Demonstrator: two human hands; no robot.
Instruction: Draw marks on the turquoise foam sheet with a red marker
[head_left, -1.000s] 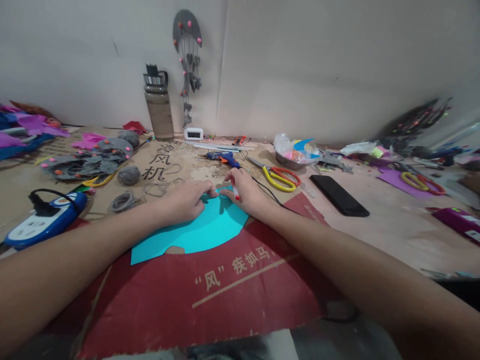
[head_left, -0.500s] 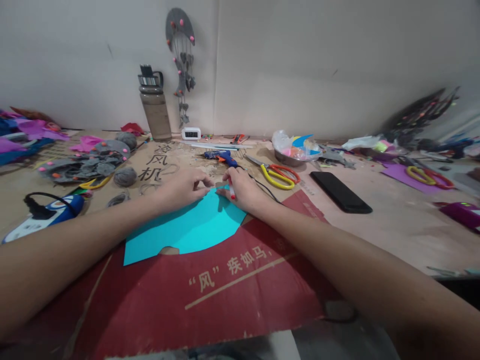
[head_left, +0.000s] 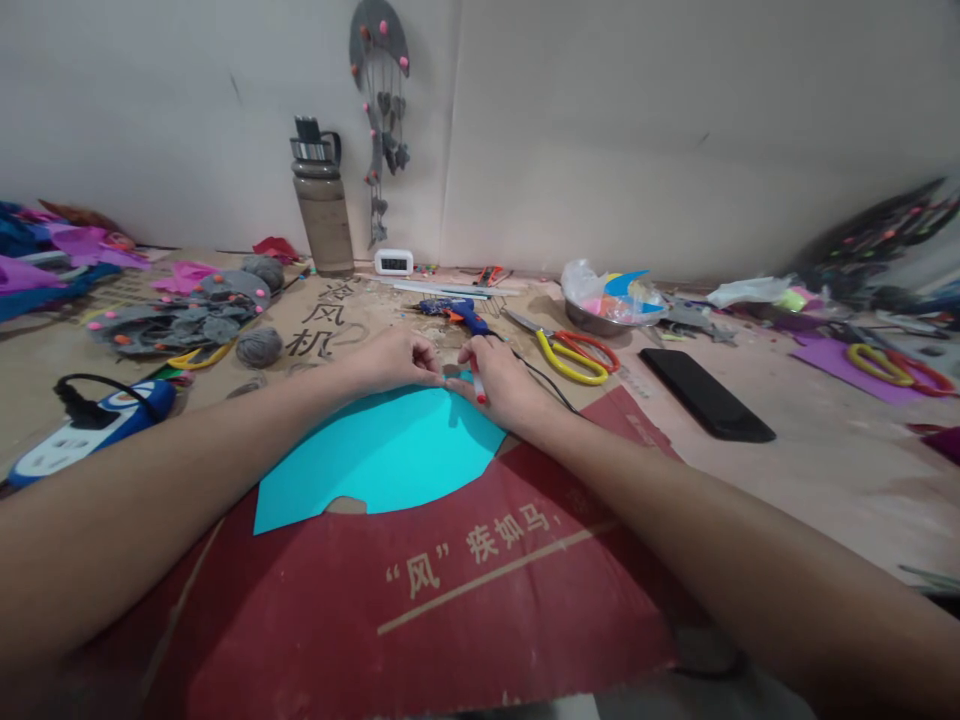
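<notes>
A turquoise sheet (head_left: 390, 450) with a curved near edge and a small notch lies on the red cardboard (head_left: 322, 620). At the sheet's far edge, my left hand (head_left: 397, 360) is closed, thumb and fingertips pinching the paper. My right hand (head_left: 504, 382) is beside it, fingers curled around a white pen with a red end (head_left: 478, 385). Its thumb and fingertips also meet the far edge, close to the left fingertips. Exactly how the paper sits between the fingers is partly hidden.
Beyond my hands lie a blue glue gun (head_left: 457, 313) and yellow-and-red scissors (head_left: 574, 355). A phone (head_left: 705, 393) is at right, a metal bowl (head_left: 600, 318) behind it. At left are a power strip (head_left: 97, 425), grey yarn (head_left: 259, 347) and a bottle (head_left: 324, 215).
My left thumb and fingers have come together at the sheet's far edge, nearer the right fingertips. The whole view has shifted slightly, with things appearing further right.
</notes>
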